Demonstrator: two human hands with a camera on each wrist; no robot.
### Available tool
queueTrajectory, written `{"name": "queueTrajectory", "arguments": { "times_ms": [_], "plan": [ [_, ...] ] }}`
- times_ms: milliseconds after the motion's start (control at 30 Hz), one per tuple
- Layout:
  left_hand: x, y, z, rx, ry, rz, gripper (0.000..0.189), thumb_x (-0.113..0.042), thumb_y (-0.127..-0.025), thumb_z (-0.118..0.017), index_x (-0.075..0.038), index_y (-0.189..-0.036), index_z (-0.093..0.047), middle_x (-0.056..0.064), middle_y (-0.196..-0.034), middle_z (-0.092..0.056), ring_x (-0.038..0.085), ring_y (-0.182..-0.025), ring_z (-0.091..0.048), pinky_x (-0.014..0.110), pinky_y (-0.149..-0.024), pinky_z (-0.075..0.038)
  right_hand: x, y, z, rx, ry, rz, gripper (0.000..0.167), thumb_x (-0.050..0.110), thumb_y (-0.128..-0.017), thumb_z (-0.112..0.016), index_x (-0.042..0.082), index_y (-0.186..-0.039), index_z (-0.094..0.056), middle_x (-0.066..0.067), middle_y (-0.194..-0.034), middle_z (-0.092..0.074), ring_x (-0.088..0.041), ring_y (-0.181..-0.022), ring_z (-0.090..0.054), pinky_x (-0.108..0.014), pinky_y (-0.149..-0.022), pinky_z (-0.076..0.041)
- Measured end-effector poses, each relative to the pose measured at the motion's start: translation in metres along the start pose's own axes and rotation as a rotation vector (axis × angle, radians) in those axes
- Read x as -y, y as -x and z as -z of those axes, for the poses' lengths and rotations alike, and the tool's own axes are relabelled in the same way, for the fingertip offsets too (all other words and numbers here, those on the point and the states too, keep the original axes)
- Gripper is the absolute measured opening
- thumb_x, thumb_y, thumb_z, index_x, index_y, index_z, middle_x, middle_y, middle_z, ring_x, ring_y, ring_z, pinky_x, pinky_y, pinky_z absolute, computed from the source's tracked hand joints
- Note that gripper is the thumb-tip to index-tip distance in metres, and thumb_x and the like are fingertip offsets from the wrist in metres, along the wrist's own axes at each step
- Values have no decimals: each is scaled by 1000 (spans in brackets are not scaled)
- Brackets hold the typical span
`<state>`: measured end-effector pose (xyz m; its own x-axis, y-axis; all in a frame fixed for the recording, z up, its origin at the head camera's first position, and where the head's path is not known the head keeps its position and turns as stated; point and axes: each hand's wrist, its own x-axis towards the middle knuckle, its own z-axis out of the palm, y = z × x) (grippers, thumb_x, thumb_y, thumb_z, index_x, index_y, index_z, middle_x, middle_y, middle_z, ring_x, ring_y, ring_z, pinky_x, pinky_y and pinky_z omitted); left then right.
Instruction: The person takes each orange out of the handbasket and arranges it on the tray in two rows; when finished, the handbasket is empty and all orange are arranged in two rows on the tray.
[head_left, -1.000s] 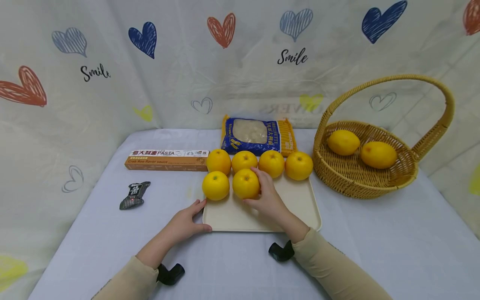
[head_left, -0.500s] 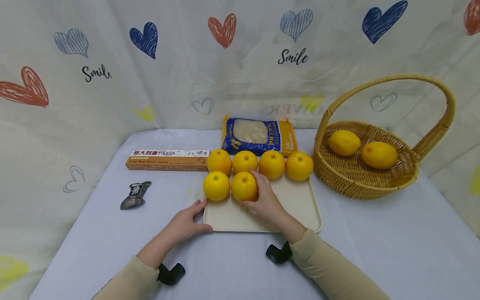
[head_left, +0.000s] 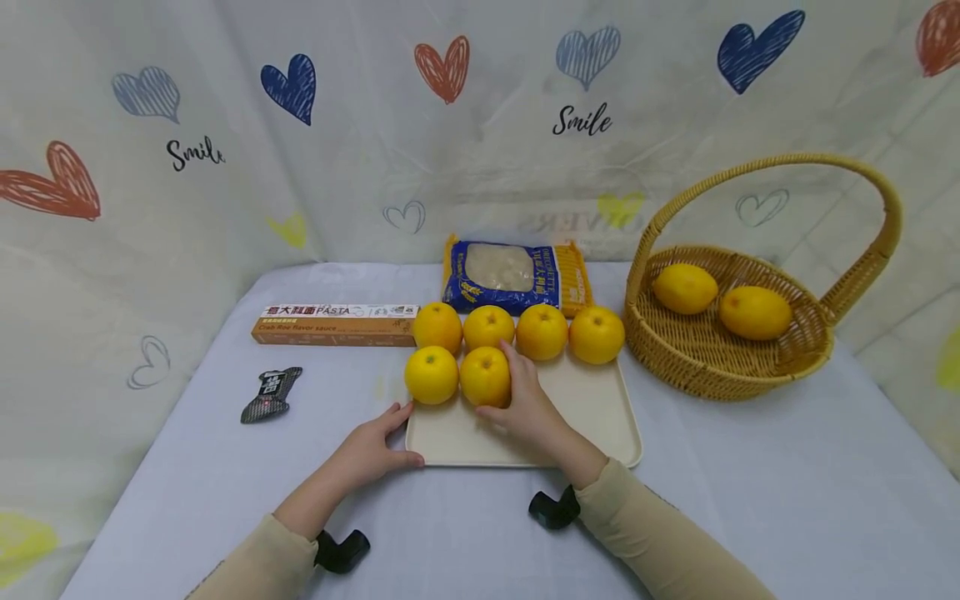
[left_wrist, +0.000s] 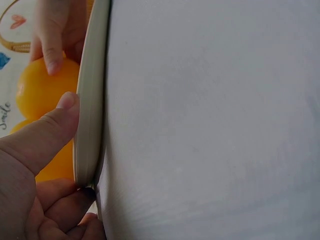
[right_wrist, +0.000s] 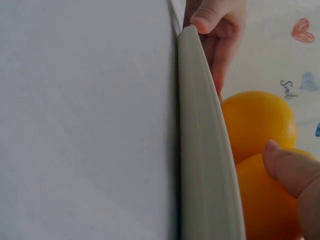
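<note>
On the cream tray (head_left: pixel 525 446), oranges stand in two rows. My right hand (head_left: pixel 531 407) holds the right-hand front orange (head_left: pixel 484 377), thumb on the near side and fingers round its right side. Just left of it sits another front orange (head_left: pixel 431 375); whether the two touch is hard to tell. Behind them several oranges (head_left: pixel 542 332) line the far edge. My left hand (head_left: pixel 367 450) grips the tray's near left corner between thumb and fingers. In the left wrist view its thumb (left_wrist: pixel 60 120) lies against the rim; the right wrist view shows the right thumb (right_wrist: pixel 287 165) on the orange.
A wicker basket (head_left: pixel 705 375) with two lemons (head_left: pixel 754 313) and a tall handle stands right of the tray. Behind the tray lies a blue-yellow pasta bag (head_left: pixel 517 277). A long pasta box (head_left: pixel 333 327) and a small black packet (head_left: pixel 272 395) lie to the left.
My right hand has shifted the held orange slightly left, nearer to the other front orange. The left hand stays at the tray corner. The head view has tilted a little.
</note>
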<state>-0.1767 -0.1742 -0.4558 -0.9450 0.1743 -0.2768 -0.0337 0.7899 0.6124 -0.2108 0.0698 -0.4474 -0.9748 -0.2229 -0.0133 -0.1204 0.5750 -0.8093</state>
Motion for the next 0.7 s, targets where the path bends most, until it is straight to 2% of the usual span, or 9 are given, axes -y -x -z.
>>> {"name": "queueTrajectory", "arguments": {
  "times_ms": [400, 700],
  "plan": [
    [2, 0, -1, 2, 10, -5, 91, -48, -64, -76, -23, -141, -35, 12, -147, -29, 32, -135, -29, 53, -105, -28, 0, 3, -1, 10, 37, 36, 94, 29, -74, -75, 26, -145, -14, -12, -145, -19, -32, -129, -34, -51, -108, -26],
    [1, 0, 0, 1, 7, -5, 91, -48, -64, -76, -22, -140, -35, 11, -147, -30, 32, -134, -30, 53, -105, -29, 2, 4, 3, 15, 68, 40, 88, 24, -74, -69, 23, -144, -16, -10, -145, -22, -28, -129, -33, -49, -109, -26]
  ]
}}
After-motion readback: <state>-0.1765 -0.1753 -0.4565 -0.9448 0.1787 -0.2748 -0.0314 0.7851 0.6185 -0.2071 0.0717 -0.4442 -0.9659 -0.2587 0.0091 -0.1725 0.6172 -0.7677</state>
